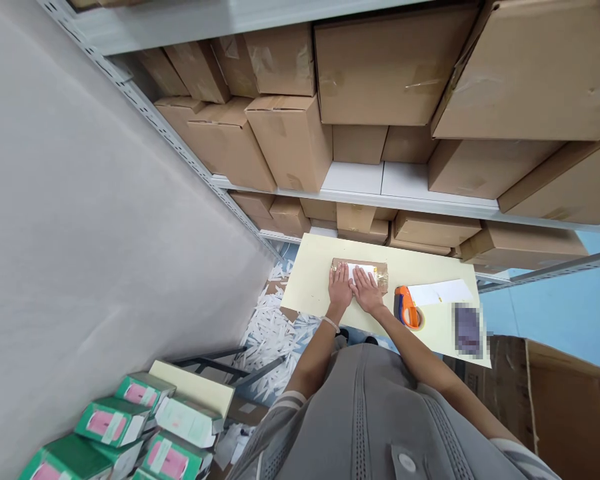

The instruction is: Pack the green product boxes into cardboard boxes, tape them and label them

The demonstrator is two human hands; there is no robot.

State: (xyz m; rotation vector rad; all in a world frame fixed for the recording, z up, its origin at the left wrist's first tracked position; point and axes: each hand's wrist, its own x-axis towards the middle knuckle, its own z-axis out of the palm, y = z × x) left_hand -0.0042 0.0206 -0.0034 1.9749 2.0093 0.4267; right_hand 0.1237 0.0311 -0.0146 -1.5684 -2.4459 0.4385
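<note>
Fingers (pixel 341 272) extended, gripping nothing, left hand (pixel 340 292) and right hand (pixel 369 292) apparently smooth a white label (pixel 352 269) onto the parcel (pixel 383 281) left of the tape dispenser (pixel 406 303), the next stroke likely calling for even pressure.

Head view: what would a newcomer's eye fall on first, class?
The orange tape dispenser on the pale table probably catches the eye first. The left hand and right hand lie flat on a small taped box to its left. Green boxes with pink panels crowd the picture's lower left.
</note>
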